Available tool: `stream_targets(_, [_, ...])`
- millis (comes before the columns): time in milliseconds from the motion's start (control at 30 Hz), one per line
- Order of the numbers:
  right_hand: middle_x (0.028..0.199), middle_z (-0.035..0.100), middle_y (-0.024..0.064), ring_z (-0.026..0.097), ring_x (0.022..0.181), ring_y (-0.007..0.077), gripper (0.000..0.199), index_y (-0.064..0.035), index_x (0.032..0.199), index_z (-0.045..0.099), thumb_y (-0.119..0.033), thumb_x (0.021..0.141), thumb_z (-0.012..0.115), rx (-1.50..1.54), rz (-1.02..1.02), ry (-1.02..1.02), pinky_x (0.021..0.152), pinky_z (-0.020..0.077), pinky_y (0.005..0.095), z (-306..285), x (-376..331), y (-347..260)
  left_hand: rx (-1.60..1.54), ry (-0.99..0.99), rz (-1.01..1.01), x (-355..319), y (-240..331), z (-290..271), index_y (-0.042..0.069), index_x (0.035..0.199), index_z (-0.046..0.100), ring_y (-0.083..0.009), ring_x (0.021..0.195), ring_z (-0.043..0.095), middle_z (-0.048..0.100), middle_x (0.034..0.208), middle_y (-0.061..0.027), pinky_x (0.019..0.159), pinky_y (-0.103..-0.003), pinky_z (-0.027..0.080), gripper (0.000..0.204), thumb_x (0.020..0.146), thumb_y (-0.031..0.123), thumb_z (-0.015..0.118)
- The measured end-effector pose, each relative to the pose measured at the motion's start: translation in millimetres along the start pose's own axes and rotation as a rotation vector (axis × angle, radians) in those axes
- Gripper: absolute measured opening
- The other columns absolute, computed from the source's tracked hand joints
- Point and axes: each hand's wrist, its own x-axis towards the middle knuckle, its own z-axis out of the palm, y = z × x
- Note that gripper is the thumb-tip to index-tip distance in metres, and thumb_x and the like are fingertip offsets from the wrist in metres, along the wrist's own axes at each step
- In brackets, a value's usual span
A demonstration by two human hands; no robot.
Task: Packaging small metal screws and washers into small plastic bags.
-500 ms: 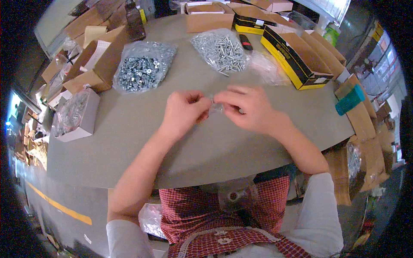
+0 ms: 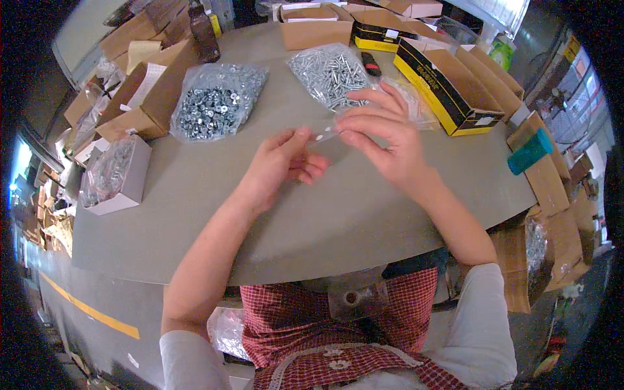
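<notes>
Over the middle of the table, my left hand (image 2: 276, 166) and my right hand (image 2: 393, 143) face each other with a small clear plastic bag (image 2: 323, 136) stretched between them. The left thumb and forefinger pinch one end, while its other fingers hang loosely curled. My right thumb and forefinger grip the opposite end, and the remaining fingers are raised. A small white spot shows on the bag; its contents are too small to make out. Just beyond my right fingers lies a bag of screws (image 2: 335, 75). Farther left sits a bag of flanged metal nuts (image 2: 211, 107).
A black-and-yellow box (image 2: 448, 91) and a pile of clear bags (image 2: 416, 107) lie right of the screws, near a black-and-red tool (image 2: 370, 64). At left stand a white box (image 2: 123, 179) and a cardboard box (image 2: 153, 97). A teal cylinder (image 2: 530, 151) rests at the right edge.
My hands have drawn slightly apart. The right hand has risen and spread its fingers, the left fingers have loosened, and the small bag now shows between them.
</notes>
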Motion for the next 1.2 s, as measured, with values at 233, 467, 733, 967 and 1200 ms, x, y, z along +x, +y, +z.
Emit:
stream_targets(233, [0.146,0.05,-0.0044,0.009,0.149,0.0379,0.045,-0.0304,0.12,0.069,-0.026,0.076,0.077,0.214,0.252,-0.435,0.112,-0.0106,0.0653,-3,4,-2,0.226,0.208,0.247,16,2,-34,0.002,0.105,0.063,-0.0103,0.052,0.047,0.055,0.067,0.0008,0.047,-0.026,0.038,0.022,0.094,0.02,0.058])
stream_targets(467, [0.148,0.048,-0.0022,0.008,0.149,0.0408,0.04,-0.0271,0.124,0.067,-0.029,0.083,0.071,-0.069,0.193,-0.386,0.11,-0.0116,0.068,5,-10,15,1.206,0.621,1.205,20,-3,-22,0.002,0.104,0.063,-0.0274,0.077,0.061,0.061,0.074,-0.0083,0.077,-0.04,0.047,0.029,0.078,0.012,0.07])
stream_targets(733, [0.132,0.061,0.0054,0.053,0.125,0.0289,0.033,-0.0142,0.12,0.068,-0.018,0.087,0.067,0.226,0.027,-0.355,0.112,0.0245,0.0532,34,-4,2,1.262,0.297,0.683,14,-24,-12,0.004,0.087,0.061,-0.0357,0.079,0.063,0.065,0.078,-0.0153,0.079,-0.045,0.047,0.024,0.07,0.013,0.075])
stream_targets(967, [0.103,0.066,0.0159,0.066,0.091,0.0312,0.033,-0.0077,0.113,0.067,-0.021,0.083,0.07,-0.279,0.4,-0.295,0.085,0.0523,0.0384,61,11,123,1.021,0.225,0.648,20,-36,-6,0.003,0.082,0.063,-0.0333,0.07,0.064,0.065,0.074,-0.016,0.065,-0.044,0.05,0.02,0.079,0.021,0.072])
stream_targets(1200, [0.094,0.07,0.0172,0.068,0.085,0.0352,0.024,-0.0078,0.106,0.07,-0.019,0.084,0.067,-0.223,0.26,-0.209,0.079,0.0538,0.0429,75,22,126,1.014,0.186,0.703,18,-39,-11,0.003,0.083,0.063,-0.034,0.074,0.066,0.067,0.078,-0.0161,0.068,-0.043,0.052,0.018,0.078,0.019,0.071])
